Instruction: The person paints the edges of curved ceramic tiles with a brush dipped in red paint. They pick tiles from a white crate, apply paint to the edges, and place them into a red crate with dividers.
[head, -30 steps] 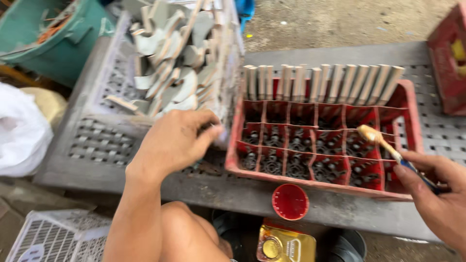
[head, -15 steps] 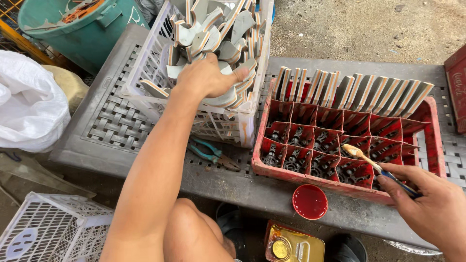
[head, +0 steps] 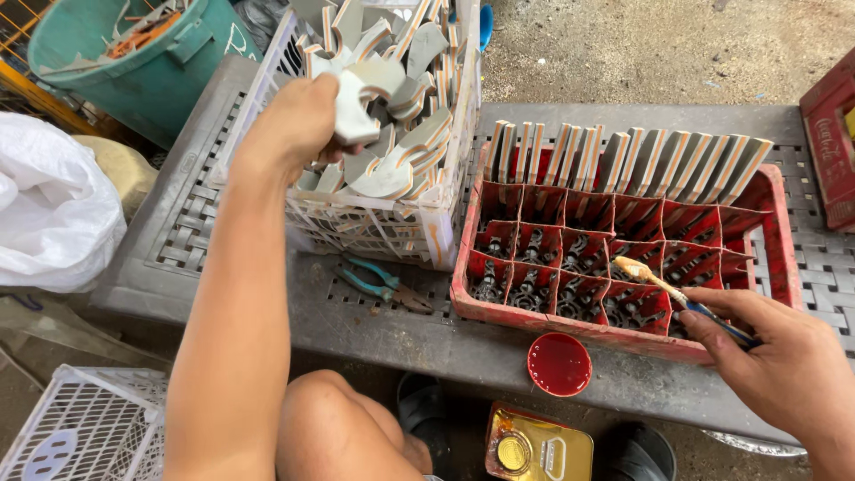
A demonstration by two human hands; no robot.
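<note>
My left hand (head: 298, 125) reaches into a white lattice basket (head: 392, 227) and grips a grey curved flat piece with orange edges (head: 356, 107) from a heap of several like it. My right hand (head: 784, 370) holds a small brush (head: 663, 285) whose yellowish tip hangs over a red divided crate (head: 579, 316). The crate's cells hold dark metal parts, and a row of several grey flat pieces (head: 623, 160) stands upright along its far side.
Teal-handled pliers (head: 383, 283) lie on the grey plastic bench (head: 178, 232) under the basket's near side. A red lid (head: 558, 363) sits at the bench edge above a yellow tin (head: 534, 445). A teal bucket (head: 151, 62), a white bag (head: 53, 209) and another white basket (head: 80, 428) stand left.
My left hand has moved from the bench beside the crate up into the white basket and closed on a grey piece. The view shifted. My right hand kept the brush over the crate.
</note>
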